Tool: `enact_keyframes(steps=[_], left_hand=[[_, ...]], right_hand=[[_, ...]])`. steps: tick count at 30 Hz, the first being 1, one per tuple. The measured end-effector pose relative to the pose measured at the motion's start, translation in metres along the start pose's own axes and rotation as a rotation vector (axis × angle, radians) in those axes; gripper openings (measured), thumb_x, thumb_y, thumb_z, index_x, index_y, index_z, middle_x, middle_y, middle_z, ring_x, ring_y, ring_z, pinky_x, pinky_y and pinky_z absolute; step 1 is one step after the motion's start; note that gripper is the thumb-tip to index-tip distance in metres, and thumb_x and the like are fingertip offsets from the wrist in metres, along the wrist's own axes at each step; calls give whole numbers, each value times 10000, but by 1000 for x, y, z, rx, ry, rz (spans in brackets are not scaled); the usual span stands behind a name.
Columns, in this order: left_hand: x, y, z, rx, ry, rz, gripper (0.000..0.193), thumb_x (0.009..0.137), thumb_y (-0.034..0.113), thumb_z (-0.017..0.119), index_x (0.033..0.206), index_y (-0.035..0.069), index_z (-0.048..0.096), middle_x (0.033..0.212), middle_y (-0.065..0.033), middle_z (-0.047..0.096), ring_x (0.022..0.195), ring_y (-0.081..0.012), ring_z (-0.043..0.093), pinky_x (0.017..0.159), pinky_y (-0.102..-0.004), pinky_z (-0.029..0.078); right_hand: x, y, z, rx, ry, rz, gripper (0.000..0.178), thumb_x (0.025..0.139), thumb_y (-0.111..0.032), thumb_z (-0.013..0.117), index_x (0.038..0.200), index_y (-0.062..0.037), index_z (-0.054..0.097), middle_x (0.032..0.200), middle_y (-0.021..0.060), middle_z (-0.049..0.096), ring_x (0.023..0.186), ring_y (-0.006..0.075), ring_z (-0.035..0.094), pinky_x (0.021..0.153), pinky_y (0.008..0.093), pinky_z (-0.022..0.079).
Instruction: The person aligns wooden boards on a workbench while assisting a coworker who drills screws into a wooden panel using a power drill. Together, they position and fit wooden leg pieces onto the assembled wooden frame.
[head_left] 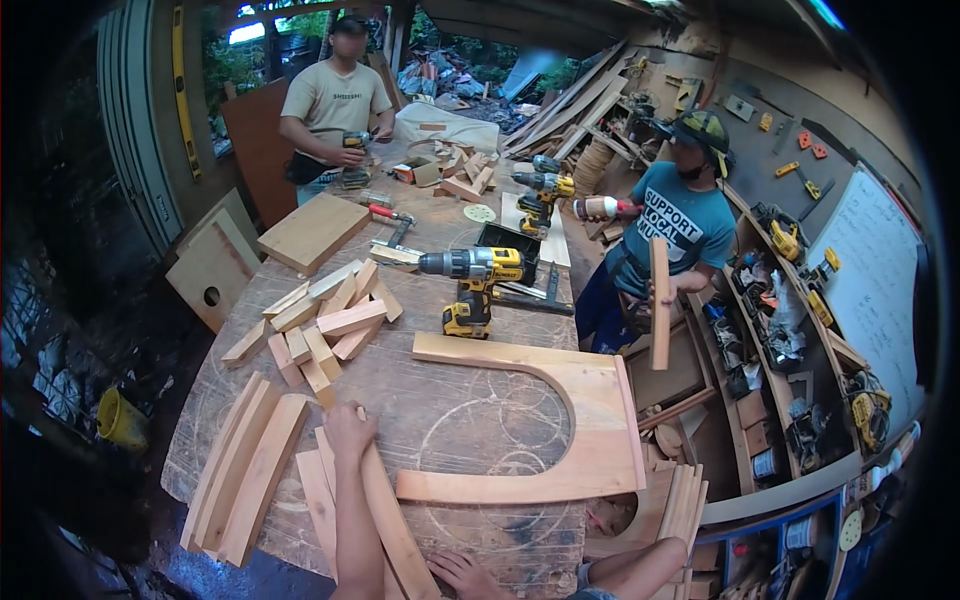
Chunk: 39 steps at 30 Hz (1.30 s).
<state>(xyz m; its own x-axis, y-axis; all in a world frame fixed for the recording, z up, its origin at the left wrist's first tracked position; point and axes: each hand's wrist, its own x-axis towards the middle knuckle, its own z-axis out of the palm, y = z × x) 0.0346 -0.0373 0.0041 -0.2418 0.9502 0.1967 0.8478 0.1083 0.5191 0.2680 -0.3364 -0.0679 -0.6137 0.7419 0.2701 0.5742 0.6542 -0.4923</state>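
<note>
My left hand curls over the far end of a long, slightly curved wooden strip lying on the worktable. Beside it, partly under my forearm, lies a paler strip. Close to the long strip's near end, my right hand lies with fingers stretched out; the lower edge cuts off its wrist. Right of the strips rests a U-shaped wooden frame. Further left are several curved wooden pieces side by side.
A yellow and black drill stands beyond the frame, near a pile of short blocks and a thick board. One co-worker holds a drill at the far left; another at the right holds a bottle and a wooden piece.
</note>
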Motion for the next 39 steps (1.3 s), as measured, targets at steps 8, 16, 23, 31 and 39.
enact_keyframes(steps=[8, 16, 23, 31, 39], left_hand=[[13, 3, -2, 17, -80, -80, 359, 706, 345, 702, 892, 43, 754, 861, -217, 713, 847, -368, 693, 784, -461, 535], [13, 0, -17, 5, -185, -92, 434, 726, 459, 724, 915, 70, 770, 852, -218, 716, 853, -374, 696, 794, -458, 537], [17, -7, -2, 27, -201, -110, 533, 740, 583, 723, 965, 104, 784, 863, -216, 720, 865, -366, 702, 826, -459, 536], [14, 6, -18, 77, -204, -112, 500, 717, 525, 762, 964, 90, 782, 857, -215, 722, 844, -357, 711, 794, -447, 549], [17, 6, 2, 88, -159, -61, 457, 744, 491, 730, 928, 76, 779, 854, -220, 715, 852, -381, 700, 800, -454, 546]], right_hand=[[7, -14, -18, 167, 85, 74, 571, 793, -270, 641, 1300, -18, 568, 1386, 202, 534, 1319, 376, 474, 1114, 543, 313], [18, -36, -35, 428, 119, 191, 542, 773, -241, 671, 1263, -21, 604, 1356, 223, 558, 1308, 409, 482, 1104, 569, 310], [-2, -17, 6, 154, 184, 97, 550, 698, -241, 694, 1194, -12, 631, 1273, 201, 605, 1232, 405, 532, 1029, 562, 370], [7, -18, 1, 46, 268, 24, 574, 662, -216, 729, 1194, -20, 635, 1278, 191, 608, 1242, 375, 537, 1015, 561, 383], [2, -10, -11, 65, 157, 77, 594, 767, -280, 659, 1304, -41, 566, 1378, 144, 547, 1296, 321, 500, 1063, 492, 377]])
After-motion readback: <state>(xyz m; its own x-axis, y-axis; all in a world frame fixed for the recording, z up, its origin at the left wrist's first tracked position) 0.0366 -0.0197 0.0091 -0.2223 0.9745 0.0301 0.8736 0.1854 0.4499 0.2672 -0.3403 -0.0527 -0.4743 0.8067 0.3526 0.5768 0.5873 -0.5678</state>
